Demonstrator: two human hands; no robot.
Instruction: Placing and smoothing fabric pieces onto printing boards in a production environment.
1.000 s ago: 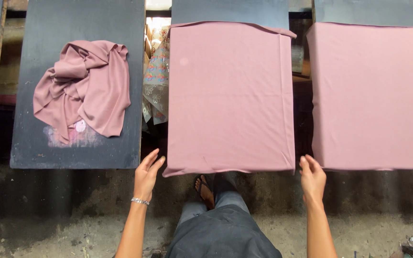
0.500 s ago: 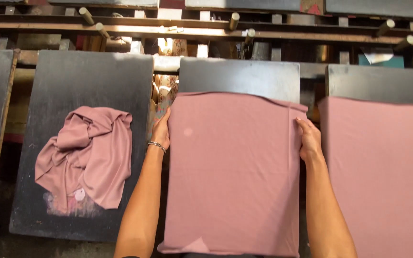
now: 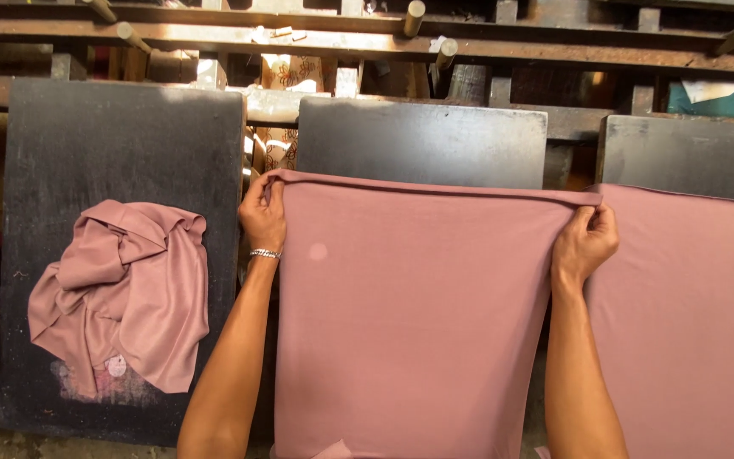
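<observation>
A dusty-pink garment (image 3: 409, 314) lies stretched flat over the middle dark board (image 3: 422, 140). My left hand (image 3: 262, 214) pinches its upper left corner, and a bracelet sits on that wrist. My right hand (image 3: 585, 240) grips the upper right corner of the same garment. The top hem runs taut between my two hands. The far part of the board above the hem is bare.
On the left dark board (image 3: 121, 144) lies a crumpled pink garment (image 3: 125, 293). The right board (image 3: 686, 157) carries another flat pink garment (image 3: 690, 331). A wooden and metal frame with round pegs (image 3: 414, 15) runs along the back. Gaps separate the boards.
My hands went from the garment's near edge up along its sides to the top corners and took hold of them. The view tilted up toward the frame.
</observation>
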